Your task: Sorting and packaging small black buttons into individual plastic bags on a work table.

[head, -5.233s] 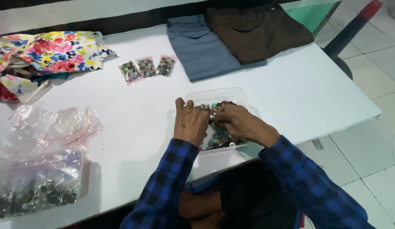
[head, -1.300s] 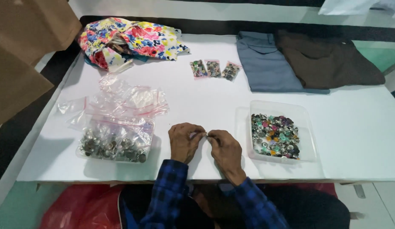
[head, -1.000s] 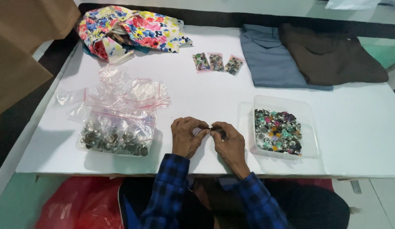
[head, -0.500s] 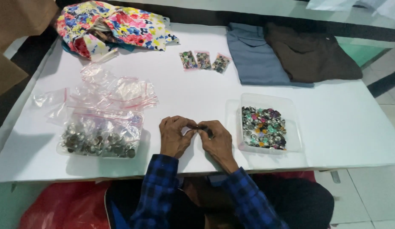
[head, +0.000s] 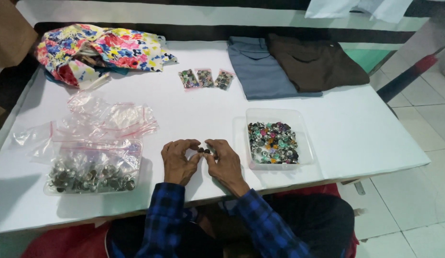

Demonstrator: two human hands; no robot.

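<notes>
My left hand (head: 177,160) and my right hand (head: 225,161) rest close together on the white table (head: 356,129), fingertips pinching a few small dark buttons (head: 204,151) between them. Just right of my right hand stands a clear plastic tray (head: 275,117) filled with several mixed colourful buttons. To the left of my left hand lies a clear zip bag of silvery metal buttons (head: 91,173).
Empty zip bags (head: 107,117) lie piled at the left. Three small filled button packets (head: 205,79) sit mid-table. A floral cloth (head: 100,48) lies at the far left corner, folded blue trousers (head: 260,67) and brown trousers (head: 313,62) at the far right.
Both hands left the button tray and came together on the table left of it, holding small buttons. Over the last second only the camera view has shifted.
</notes>
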